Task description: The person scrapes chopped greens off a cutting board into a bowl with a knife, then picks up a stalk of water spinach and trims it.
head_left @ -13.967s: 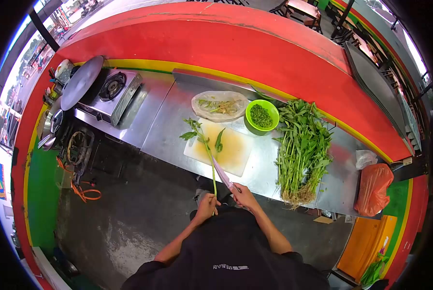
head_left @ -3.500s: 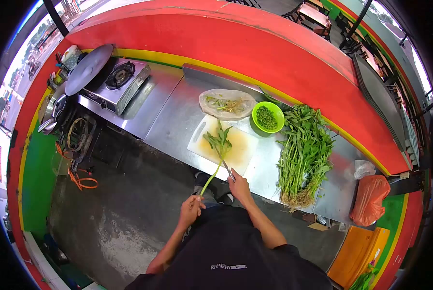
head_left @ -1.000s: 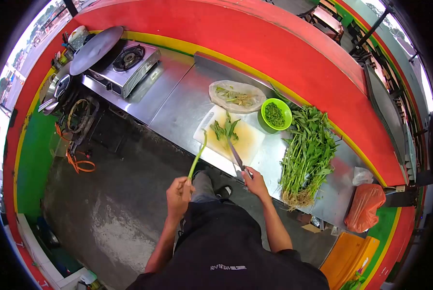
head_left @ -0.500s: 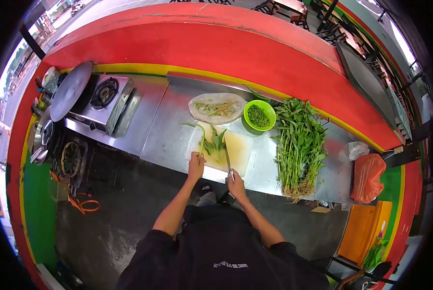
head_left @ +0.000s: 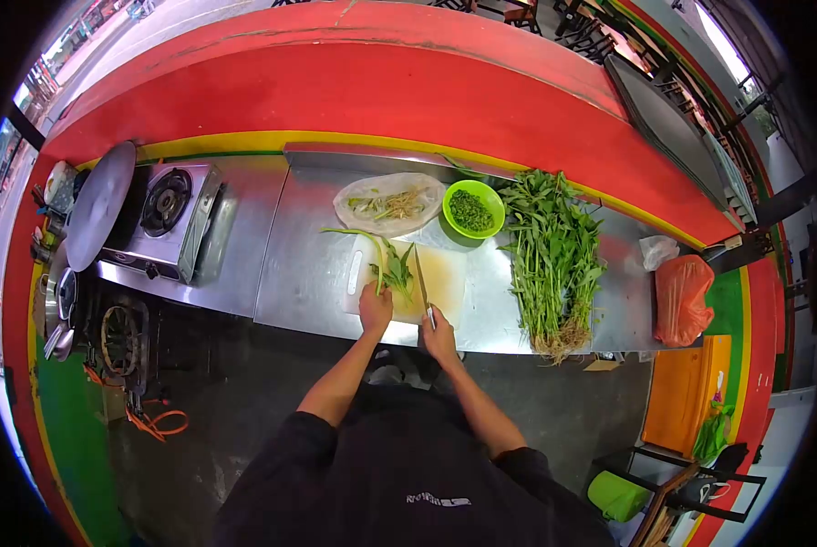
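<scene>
My left hand [head_left: 375, 310] is closed around the base of a long green stem [head_left: 369, 239], at the near left part of the white cutting board [head_left: 449, 273]. Beside those fingers, leafy greens [head_left: 396, 270] lie on the board. The kitchen knife [head_left: 423, 284] is gripped by its handle in my right hand [head_left: 440, 339]. Its blade points away from me, just right of the leaves. Past the board's far edge sit a bright green bowl [head_left: 497, 219] of chopped greens [head_left: 470, 211] and a clear plastic bag [head_left: 346, 206] with rooted stem ends on it.
A large bunch of leafy greens with roots [head_left: 554, 260] lies on the steel counter [head_left: 276, 237], right of the board. To the left are a gas stove [head_left: 170, 223] and a big round metal lid [head_left: 101, 205]. A red plastic bag [head_left: 684, 301] stands at the right end.
My left hand has moved right, closer to the leaves on the board. The knife's blade has shifted slightly away from me. The whole view has turned a little.
</scene>
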A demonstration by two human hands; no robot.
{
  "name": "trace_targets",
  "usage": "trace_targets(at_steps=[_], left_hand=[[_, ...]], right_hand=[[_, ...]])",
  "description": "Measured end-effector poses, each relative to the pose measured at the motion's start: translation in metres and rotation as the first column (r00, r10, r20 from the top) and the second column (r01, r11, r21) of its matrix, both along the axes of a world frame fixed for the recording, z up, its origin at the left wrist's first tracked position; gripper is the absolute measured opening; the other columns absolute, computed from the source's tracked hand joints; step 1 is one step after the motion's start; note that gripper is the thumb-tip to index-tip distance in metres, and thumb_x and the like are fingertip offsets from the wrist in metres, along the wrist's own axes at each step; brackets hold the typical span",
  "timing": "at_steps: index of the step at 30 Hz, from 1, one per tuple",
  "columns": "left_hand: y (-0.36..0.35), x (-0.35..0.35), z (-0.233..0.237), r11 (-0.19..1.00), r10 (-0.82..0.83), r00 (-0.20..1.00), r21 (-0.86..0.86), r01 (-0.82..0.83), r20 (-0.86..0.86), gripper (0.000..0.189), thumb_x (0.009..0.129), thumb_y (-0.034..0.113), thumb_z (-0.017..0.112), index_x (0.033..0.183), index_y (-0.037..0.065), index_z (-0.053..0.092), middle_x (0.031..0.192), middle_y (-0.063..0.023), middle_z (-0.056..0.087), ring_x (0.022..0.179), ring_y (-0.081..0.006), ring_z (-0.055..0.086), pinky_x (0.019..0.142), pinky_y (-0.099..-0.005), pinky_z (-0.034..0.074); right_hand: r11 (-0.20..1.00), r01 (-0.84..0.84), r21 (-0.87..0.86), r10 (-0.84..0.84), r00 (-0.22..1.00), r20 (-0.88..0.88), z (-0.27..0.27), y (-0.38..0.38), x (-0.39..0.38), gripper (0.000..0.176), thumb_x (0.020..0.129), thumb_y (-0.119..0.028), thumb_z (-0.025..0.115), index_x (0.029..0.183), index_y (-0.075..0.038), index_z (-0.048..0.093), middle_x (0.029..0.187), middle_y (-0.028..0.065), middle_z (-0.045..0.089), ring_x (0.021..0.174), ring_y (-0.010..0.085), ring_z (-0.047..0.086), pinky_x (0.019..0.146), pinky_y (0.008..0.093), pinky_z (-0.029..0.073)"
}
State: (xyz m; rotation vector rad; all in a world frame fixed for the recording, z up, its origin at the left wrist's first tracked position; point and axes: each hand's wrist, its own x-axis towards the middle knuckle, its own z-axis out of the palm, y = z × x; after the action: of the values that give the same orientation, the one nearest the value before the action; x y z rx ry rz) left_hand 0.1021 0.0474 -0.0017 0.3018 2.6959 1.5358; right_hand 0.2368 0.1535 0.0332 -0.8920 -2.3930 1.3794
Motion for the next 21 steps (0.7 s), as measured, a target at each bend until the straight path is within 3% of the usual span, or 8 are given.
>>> trace_targets(at_steps=[4,8,12,13,16,18,20,21], left_hand=[[0.002,-0.002,-0.005,0.993,-0.048,0.998,0.105,0.052,-0.047,0.021,0.086,0.011,0.063,0.103,-0.001,0.063,0.095,-0.0213,0.061,0.091,-0.0419,0.061,0.080,-0.0485,0.048],[-0.003,-0.002,-0.006,0.990,-0.102,0.991,0.093,0.111,-0.092,0.022,0.094,0.015,0.057,0.107,-0.002,0.062,0.093,-0.0241,0.060,0.089,-0.0433,0.059,0.079,-0.0484,0.047],[-0.018,0.010,-0.018,0.998,0.010,0.996,0.066,-0.004,-0.087,0.026,0.100,0.018,0.051,0.110,-0.002,0.063,0.092,-0.0245,0.060,0.087,-0.0434,0.058,0.078,-0.0485,0.047],[-0.019,0.015,-0.012,0.998,0.040,0.994,0.058,-0.034,-0.098,0.027,0.101,0.019,0.051,0.111,-0.002,0.063,0.093,-0.0232,0.060,0.085,-0.0411,0.059,0.077,-0.0466,0.047],[-0.022,0.022,-0.009,0.993,0.054,0.999,0.106,-0.054,-0.001,0.027,0.100,0.020,0.053,0.112,-0.001,0.063,0.093,-0.0211,0.061,0.084,-0.0369,0.061,0.076,-0.0442,0.048],[-0.017,0.027,-0.016,0.989,0.097,0.995,0.116,-0.096,-0.006,0.028,0.098,0.024,0.057,0.111,0.000,0.065,0.092,-0.0190,0.063,0.083,-0.0328,0.064,0.075,-0.0411,0.050],[-0.014,0.032,-0.025,0.988,0.032,0.999,0.148,-0.036,0.028,0.029,0.095,0.020,0.064,0.110,-0.004,0.064,0.088,-0.0130,0.067,0.078,-0.0203,0.062,0.071,-0.0328,0.050],[-0.011,0.033,-0.026,0.988,0.049,0.999,0.145,-0.049,0.004,0.032,0.091,0.022,0.069,0.110,-0.003,0.064,0.084,-0.0110,0.067,0.073,-0.0183,0.062,0.068,-0.0313,0.050]], right_hand=[[0.985,-0.119,-0.126,0.135,0.983,0.122,0.008,-0.001,0.000,0.042,0.097,-0.025,0.053,0.131,0.000,0.055,0.112,0.0291,0.065,0.108,0.0427,0.064,0.092,0.0426,0.050],[0.992,-0.117,-0.038,0.118,0.992,0.047,0.003,0.001,0.012,0.041,0.097,-0.025,0.054,0.131,0.000,0.056,0.109,0.0281,0.067,0.105,0.0412,0.066,0.090,0.0410,0.050],[0.994,-0.077,-0.076,0.086,0.989,0.118,0.010,0.012,0.035,0.043,0.098,-0.026,0.054,0.133,0.000,0.054,0.102,0.0258,0.069,0.096,0.0366,0.069,0.083,0.0413,0.052],[0.998,-0.052,-0.043,0.054,0.997,0.053,0.008,0.011,0.042,0.042,0.098,-0.025,0.054,0.133,-0.001,0.054,0.095,0.0238,0.069,0.085,0.0340,0.070,0.077,0.0417,0.052],[0.999,-0.037,-0.029,0.040,0.994,0.106,-0.006,0.009,0.050,0.043,0.098,-0.026,0.054,0.133,-0.001,0.054,0.091,0.0235,0.069,0.080,0.0328,0.069,0.074,0.0420,0.052],[0.997,-0.050,0.060,0.049,0.999,0.013,-0.010,-0.003,0.054,0.043,0.098,-0.025,0.053,0.134,-0.001,0.053,0.093,0.0240,0.069,0.085,0.0345,0.070,0.077,0.0409,0.052],[0.988,-0.049,-0.146,0.059,0.996,0.064,-0.007,-0.011,0.052,0.045,0.097,-0.028,0.054,0.134,-0.004,0.054,0.106,0.0303,0.066,0.103,0.0466,0.064,0.087,0.0471,0.050],[0.988,-0.049,-0.149,0.060,0.996,0.066,-0.010,-0.015,0.053,0.045,0.097,-0.028,0.054,0.134,-0.004,0.054,0.106,0.0303,0.066,0.103,0.0466,0.064,0.087,0.0471,0.050]])
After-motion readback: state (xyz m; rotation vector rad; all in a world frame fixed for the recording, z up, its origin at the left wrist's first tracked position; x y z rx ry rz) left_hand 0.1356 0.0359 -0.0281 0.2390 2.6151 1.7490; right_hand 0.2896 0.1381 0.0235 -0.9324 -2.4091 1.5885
